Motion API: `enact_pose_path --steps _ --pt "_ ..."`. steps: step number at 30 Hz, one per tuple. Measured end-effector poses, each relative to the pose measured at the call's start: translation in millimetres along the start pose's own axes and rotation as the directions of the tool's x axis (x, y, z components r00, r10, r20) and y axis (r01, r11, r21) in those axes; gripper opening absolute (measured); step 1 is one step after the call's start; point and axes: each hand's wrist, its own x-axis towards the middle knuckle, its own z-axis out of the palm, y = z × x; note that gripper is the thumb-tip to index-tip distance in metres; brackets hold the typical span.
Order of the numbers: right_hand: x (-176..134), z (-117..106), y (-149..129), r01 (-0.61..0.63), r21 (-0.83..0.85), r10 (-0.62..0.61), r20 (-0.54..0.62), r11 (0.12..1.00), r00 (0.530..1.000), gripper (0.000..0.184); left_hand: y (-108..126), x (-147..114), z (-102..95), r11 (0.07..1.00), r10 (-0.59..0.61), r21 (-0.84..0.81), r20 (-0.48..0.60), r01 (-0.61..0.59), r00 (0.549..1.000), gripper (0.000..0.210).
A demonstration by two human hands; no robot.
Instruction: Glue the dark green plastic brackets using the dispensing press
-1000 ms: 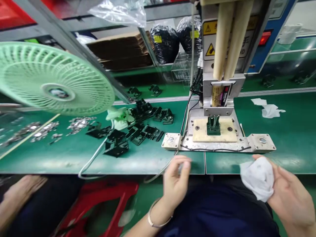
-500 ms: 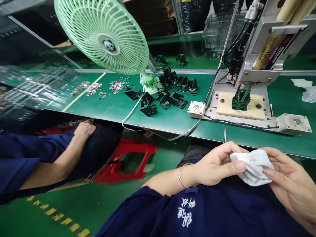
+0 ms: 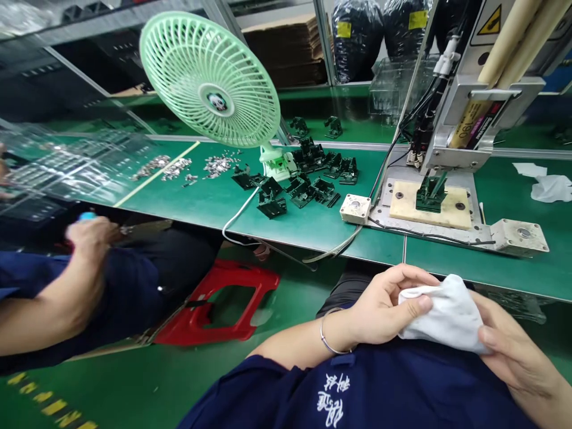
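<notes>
Both of my hands hold a crumpled white cloth (image 3: 444, 316) in my lap, below the bench edge. My left hand (image 3: 388, 307) pinches its left side with thumb and fingers; a thin bracelet circles that wrist. My right hand (image 3: 513, 351) cups the cloth from the right. Beyond them, on the green bench (image 3: 201, 202), stands a press machine (image 3: 473, 125) whose beige fixture plate (image 3: 447, 205) carries a dark green part (image 3: 429, 195). A pile of black plastic parts (image 3: 308, 182) lies left of the machine.
A mint green fan (image 3: 212, 80) stands clipped at mid-bench with its white cord (image 3: 239, 211) hanging over the edge. Small metal pieces (image 3: 187, 170) lie to its left. A co-worker's arm (image 3: 58, 298) is at the left beside a red stool (image 3: 218, 301). White wipes (image 3: 547, 185) sit far right.
My left hand came over to the cloth and took hold of it. The view swung left and down. The co-worker's hand rose from the lap.
</notes>
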Motion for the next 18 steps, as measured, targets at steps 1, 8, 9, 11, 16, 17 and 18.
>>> enact_pose_path --steps 1,8,9,11,16,17,18 --pt "1.3 -1.0 4.1 -0.040 0.002 0.039 0.075 0.999 0.996 0.074 -0.4 0.0 0.1 1.000 0.013 0.009 0.009 -0.013 1.000 0.036" --pt "3.4 -20.4 28.0 -0.039 -0.109 0.028 -0.101 0.993 0.995 0.054 -12.3 9.0 -5.3 0.991 -0.089 -0.110 -0.100 0.078 0.991 0.045" --pt "3.1 -22.7 26.9 -0.001 -0.150 -0.019 -0.128 0.989 0.992 0.051 -13.8 10.0 -6.6 0.984 -0.121 -0.145 -0.105 0.105 0.987 0.046" --pt "2.9 -24.0 21.8 0.062 -0.236 -0.087 -0.099 0.970 0.991 0.050 -15.4 10.8 -8.7 0.973 -0.154 -0.185 -0.093 0.134 0.984 0.048" --pt "9.2 -9.5 11.1 0.101 -0.093 -0.093 0.088 0.990 0.992 0.058 -15.5 9.7 -10.4 0.980 -0.055 -0.194 -0.034 0.048 0.998 0.042" --pt "11.6 -6.7 11.4 0.085 -0.069 -0.081 0.063 0.994 0.995 0.057 -16.4 9.7 -10.3 0.982 -0.042 -0.183 -0.023 0.037 0.999 0.038" --pt "14.1 -5.0 12.5 0.075 -0.068 -0.073 0.025 0.995 0.997 0.055 -17.6 9.8 -10.3 0.986 -0.030 -0.166 -0.015 0.027 0.999 0.034"
